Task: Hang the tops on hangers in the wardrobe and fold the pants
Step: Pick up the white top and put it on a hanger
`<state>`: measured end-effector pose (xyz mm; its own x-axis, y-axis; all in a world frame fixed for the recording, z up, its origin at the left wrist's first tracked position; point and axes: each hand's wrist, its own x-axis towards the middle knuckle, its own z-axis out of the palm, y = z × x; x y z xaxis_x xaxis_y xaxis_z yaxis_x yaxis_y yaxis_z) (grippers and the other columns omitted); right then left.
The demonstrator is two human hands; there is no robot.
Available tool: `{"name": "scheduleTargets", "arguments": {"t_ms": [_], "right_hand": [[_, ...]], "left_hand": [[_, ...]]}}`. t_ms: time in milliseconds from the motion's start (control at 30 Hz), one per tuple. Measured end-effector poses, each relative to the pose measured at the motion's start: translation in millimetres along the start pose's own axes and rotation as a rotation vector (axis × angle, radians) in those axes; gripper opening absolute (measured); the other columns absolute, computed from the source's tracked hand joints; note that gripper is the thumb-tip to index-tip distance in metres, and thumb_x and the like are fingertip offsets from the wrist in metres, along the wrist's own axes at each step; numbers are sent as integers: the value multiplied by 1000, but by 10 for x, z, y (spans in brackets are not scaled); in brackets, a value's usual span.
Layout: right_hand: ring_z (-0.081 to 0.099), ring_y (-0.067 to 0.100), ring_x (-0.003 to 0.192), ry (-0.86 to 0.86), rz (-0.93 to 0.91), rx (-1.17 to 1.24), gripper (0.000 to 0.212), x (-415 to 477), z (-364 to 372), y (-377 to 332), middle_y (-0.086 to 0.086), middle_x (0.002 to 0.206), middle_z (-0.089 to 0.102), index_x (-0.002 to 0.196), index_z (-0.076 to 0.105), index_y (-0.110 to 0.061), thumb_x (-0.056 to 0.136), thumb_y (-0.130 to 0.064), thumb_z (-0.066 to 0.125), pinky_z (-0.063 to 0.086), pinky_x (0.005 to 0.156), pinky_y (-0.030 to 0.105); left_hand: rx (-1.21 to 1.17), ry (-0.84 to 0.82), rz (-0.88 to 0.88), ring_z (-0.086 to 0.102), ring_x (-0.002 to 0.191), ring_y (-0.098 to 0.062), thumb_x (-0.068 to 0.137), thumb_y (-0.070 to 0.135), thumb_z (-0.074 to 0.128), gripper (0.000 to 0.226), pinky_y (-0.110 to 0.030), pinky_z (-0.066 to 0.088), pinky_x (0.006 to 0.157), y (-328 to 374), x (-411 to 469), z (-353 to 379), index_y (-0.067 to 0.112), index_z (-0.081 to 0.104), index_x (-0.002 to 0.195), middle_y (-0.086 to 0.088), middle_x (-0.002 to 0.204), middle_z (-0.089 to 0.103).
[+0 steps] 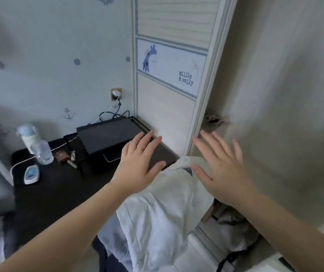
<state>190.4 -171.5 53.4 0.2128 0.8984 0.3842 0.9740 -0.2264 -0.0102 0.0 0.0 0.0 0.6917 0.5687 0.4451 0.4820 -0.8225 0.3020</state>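
Both hands out in front, empty; left hand [140,160] palm down, fingers spread flat, above the desk [59,193] edge and the shirt's left side, contact not clear; right hand [223,170] also splayed wide, fingers fanned, hovering by the shirt [153,213] collar [184,163] near the wardrobe door [169,79] edge; neither grip pinches anything; each grip fully open. Shirt is white, lies draped below the hands between desk and wardrobe opening, collar toward the door, body falling toward the viewer; whether a hanger is already inside it cannot be told, none visible. Dark fabric [106,258] under the shirt's lower edge, maybe pants, too blurred to say. Judged step: reaching to take the top so it can go on a hanger in the wardrobe; to do it well, pinch at both shoulders beside the collar, 1 hand each side, lift so the body hangs straight, keep the collar centred, avoid dragging cloth across the desk clutter. Desk carries a black tray [108,134], a bottle [37,148], a small white gadget [32,173], cables [108,114] to a wall plug [116,93]; all left of the shirt, apart from it. Wardrobe interior to the right is dim; rail not visible, so the hang spot cannot be confirmed.
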Motion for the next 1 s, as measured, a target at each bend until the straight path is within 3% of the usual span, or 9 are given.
{"name": "scheduleTargets", "arguments": {"t_ms": [133, 267, 400, 533, 700, 833, 1000], "right_hand": [[18, 19, 153, -78, -98, 97, 67, 269, 342, -219, -9, 165, 23, 156, 31, -32, 95, -59, 27, 9, 121, 55], [12, 19, 154, -143, -269, 175, 68, 523, 619, -385, -9, 167, 17, 158, 22, -33, 96, -60, 22, 4, 123, 54], [21, 22, 152, -193, -442, 295, 66, 651, 802, -675, -6, 164, 26, 157, 30, -29, 96, -54, 36, 13, 121, 58], [17, 18, 153, -274, -667, 385, 66, 562, 1000, -1004, -8, 164, 24, 156, 29, -32, 95, -57, 31, 7, 122, 54], [16, 18, 153, -409, -951, 491, 66, 270, 1212, -1450, -10, 165, 23, 156, 29, -33, 95, -56, 34, 9, 122, 54], [22, 20, 152, -507, -1109, 576, 66, -115, 1274, -1876, -8, 163, 29, 154, 36, -30, 92, -54, 40, 11, 120, 56], [15, 17, 153, -587, -1335, 561, 67, -591, 1320, -2515, -11, 165, 21, 156, 28, -35, 93, -58, 35, 5, 121, 53]], "left_hand": [[-15, 16, -217, 1, 155, -17, 94, 66, 32, 72, -47, 12, 124, -333, -304, 120, 34, 23, 159, 10, 168, 12], [8, 77, -419, 0, 155, -16, 94, 68, 31, 72, -49, 12, 124, -500, -645, 117, 37, 21, 158, 11, 168, 12], [66, 119, -629, 1, 156, -17, 94, 67, 31, 71, -47, 10, 123, -464, -1067, 58, 37, 23, 158, 9, 168, 13], [136, 158, -877, 0, 155, -16, 96, 64, 38, 70, -42, 6, 123, -223, -1582, 18, 37, 21, 159, 9, 169, 11], [184, 254, -1187, 3, 153, -13, 91, 73, 24, 74, -43, 9, 123, 302, -2391, 46, 41, 20, 157, 11, 167, 14], [209, 328, -1424, 6, 154, -14, 88, 74, 25, 74, -42, 11, 122, 754, -3057, 115, 42, 23, 156, 13, 167, 15], [205, 466, -1655, 10, 153, -14, 94, 68, 36, 66, -43, 17, 121, 1139, -3832, 76, 42, 30, 153, 13, 166, 19]]}}
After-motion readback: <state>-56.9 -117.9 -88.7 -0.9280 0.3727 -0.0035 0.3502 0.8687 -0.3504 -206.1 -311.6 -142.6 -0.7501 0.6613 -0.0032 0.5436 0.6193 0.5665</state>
